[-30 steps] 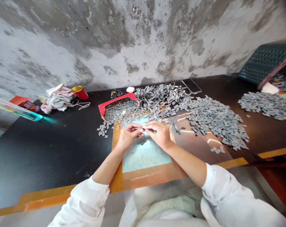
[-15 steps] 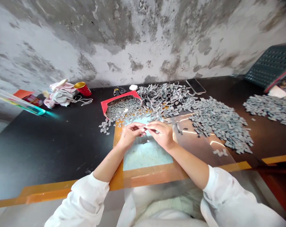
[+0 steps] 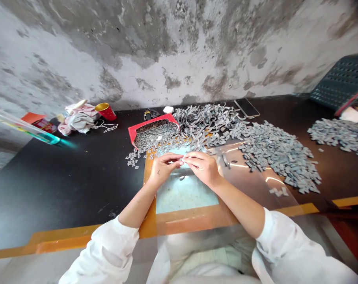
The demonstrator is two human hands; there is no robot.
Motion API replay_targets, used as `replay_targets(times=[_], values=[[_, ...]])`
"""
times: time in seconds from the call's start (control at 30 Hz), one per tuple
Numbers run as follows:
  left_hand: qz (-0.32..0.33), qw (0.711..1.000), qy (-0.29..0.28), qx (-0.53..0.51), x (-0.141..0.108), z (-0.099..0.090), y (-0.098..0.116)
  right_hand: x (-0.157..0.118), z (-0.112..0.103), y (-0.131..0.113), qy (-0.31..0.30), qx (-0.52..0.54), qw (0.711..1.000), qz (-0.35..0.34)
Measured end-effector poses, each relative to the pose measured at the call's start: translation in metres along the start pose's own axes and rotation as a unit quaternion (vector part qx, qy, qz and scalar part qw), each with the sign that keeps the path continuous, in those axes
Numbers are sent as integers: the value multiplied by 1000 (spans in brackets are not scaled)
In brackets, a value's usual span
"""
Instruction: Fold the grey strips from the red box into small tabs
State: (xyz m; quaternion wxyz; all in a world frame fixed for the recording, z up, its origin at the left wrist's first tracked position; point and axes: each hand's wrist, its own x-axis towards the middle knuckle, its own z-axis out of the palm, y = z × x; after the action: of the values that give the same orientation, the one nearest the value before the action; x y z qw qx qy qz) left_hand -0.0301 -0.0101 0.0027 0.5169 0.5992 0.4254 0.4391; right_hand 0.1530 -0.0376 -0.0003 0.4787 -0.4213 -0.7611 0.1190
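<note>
Head view: both arms reach fwd from white sleeves (image 3: 114, 252), elbows out, and the L hand (image 3: 164, 167) and R hand (image 3: 202, 167) meet at the tips. Both hands pinch shut on a tiny gray piece (image 3: 181, 160), too small to see well, held just above a flat pale blue board (image 3: 186, 193) w/ orange edges. Just past the board sits a red paper tray (image 3: 151, 123) full of small gray bits. To its right lie a heap of tangled gray strips (image 3: 208, 122) and a big pile of small gray folded pieces (image 3: 279, 157), all on a black table (image 3: 63, 185). A clear plastic sheet (image 3: 250, 177) lies by the R arm.
</note>
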Motion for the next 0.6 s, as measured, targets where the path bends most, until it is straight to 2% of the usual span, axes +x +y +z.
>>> replay_targets(times=[0.2, 0.37, 0.6], values=[[-90, 994, 2, -69, 1, 2, -2, 4, -2, -5, 0, 14, 1000, 9], [-80, 990, -15, -112, 2, 4, 1, 6, -1, -5, 4, 38, 998, 40], [-47, 991, 12, -128, 3, -1, 2, 10, -5, -6, 38, 76, 993, 87]])
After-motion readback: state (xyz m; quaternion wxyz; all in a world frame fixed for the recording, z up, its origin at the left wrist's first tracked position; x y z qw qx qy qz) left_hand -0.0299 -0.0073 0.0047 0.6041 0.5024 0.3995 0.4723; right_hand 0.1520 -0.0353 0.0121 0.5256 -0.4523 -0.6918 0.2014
